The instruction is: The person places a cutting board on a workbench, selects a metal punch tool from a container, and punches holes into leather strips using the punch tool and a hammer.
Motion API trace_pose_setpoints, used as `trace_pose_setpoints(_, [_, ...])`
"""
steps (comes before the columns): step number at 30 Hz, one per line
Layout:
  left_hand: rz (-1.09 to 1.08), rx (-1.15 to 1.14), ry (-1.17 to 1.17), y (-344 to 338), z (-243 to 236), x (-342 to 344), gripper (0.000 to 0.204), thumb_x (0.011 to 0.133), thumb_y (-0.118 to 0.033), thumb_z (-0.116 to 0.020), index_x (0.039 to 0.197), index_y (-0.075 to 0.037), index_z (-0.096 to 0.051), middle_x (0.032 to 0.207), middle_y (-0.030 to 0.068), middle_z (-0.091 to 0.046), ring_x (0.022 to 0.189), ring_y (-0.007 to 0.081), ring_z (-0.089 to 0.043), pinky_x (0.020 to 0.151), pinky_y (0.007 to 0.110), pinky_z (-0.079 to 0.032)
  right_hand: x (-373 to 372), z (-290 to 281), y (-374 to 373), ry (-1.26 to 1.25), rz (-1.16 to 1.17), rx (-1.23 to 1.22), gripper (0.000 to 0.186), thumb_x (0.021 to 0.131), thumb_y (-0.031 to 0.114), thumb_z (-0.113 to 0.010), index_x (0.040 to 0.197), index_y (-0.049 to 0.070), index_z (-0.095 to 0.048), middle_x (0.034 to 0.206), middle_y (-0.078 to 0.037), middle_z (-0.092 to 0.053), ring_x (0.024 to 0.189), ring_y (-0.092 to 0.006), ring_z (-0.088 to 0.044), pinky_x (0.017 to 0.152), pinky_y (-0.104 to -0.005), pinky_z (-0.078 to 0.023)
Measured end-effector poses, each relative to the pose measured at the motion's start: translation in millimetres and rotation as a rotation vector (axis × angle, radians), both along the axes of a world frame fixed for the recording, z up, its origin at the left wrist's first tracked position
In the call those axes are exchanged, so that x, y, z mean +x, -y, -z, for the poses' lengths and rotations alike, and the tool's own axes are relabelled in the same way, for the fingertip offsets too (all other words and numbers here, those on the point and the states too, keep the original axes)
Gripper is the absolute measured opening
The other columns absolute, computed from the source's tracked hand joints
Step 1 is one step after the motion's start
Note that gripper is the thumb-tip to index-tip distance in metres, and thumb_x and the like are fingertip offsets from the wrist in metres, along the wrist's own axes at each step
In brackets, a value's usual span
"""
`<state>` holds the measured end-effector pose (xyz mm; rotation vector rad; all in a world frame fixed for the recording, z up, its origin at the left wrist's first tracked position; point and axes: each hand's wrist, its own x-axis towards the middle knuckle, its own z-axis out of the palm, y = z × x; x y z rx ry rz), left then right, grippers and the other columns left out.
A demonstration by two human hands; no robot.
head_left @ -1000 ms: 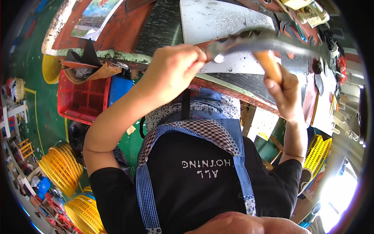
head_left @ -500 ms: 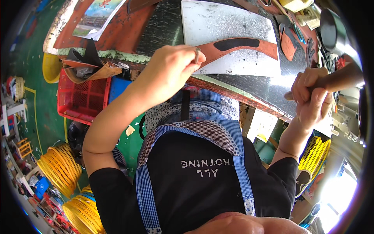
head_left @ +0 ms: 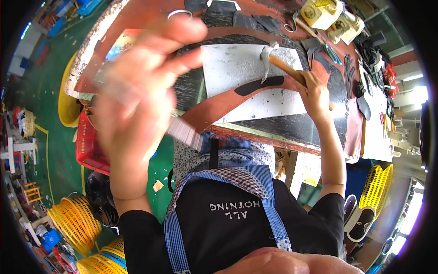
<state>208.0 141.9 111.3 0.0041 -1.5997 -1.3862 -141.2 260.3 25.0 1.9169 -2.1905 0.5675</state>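
Observation:
In my right hand (head_left: 315,93) the fingers are closed round the wooden handle of a hammer (head_left: 287,69). Its metal head rests on or just above a long curved strip of brown leather (head_left: 219,102) with a black patch (head_left: 260,86). Beneath the strip lies a white board (head_left: 223,59), scuffed and speckled. My left hand (head_left: 137,91) is raised close to the camera, over the table's left side, and badly smeared by motion. Whether it grips anything is unclear. By its wrist side shows a pale striped block (head_left: 185,133), its kind unclear.
Blue-handled scissors (head_left: 332,54) and dark leather scraps (head_left: 267,23) lie toward the back of the worktable (head_left: 255,131). A yellowish container (head_left: 321,13) stands at the far right. A red crate (head_left: 91,146) is below left, with stacked yellow baskets (head_left: 75,223) nearer me.
My left hand has left the leather strip and risen leftward toward the camera. The hammer has swung from the right to the strip. The strip has turned, and the pale block has come into sight.

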Motion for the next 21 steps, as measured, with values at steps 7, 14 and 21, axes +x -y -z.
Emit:
trace_pose_setpoints(7, [0.060, -0.391, -0.221, 10, -72, -29, 0.018, 0.084, -0.028, -0.067, 0.090, -0.011, -0.061, 0.140, 0.0293, -0.034, 0.136, 0.0519, -0.020, 0.107, 0.062, -0.028, 10, -50, 13, 0.049, -0.259, -0.327, 0.040, 0.080, 0.011, -0.065, 0.118, 0.003, -0.056, 0.115, -0.013, -0.059, 0.099, -0.0269, -0.061, 0.082, -0.0362, -0.048])
trace_pose_setpoints(14, [0.002, -0.609, -0.149, 14, -106, -37, 0.018, 0.084, -0.027, -0.067, 0.088, -0.011, -0.061, 0.140, 0.0291, -0.035, 0.135, 0.0512, -0.022, 0.107, 0.061, -0.028, 10, -61, 31, 0.049, -0.263, -0.462, 0.040, 0.078, 0.012, -0.067, 0.115, 0.002, -0.057, 0.111, -0.013, -0.059, 0.098, -0.0271, -0.061, 0.081, -0.0364, -0.049])
trace_pose_setpoints(21, [-0.156, -0.967, -0.097, 4, -181, -52, 0.018, 0.084, -0.027, -0.066, 0.087, -0.011, -0.060, 0.140, 0.0290, -0.035, 0.135, 0.0506, -0.023, 0.107, 0.061, -0.027, 29, -121, 81, 0.017, -0.363, -0.727, 0.040, 0.076, 0.012, -0.068, 0.113, 0.002, -0.058, 0.106, -0.012, -0.060, 0.096, -0.0272, -0.062, 0.080, -0.0367, -0.049])
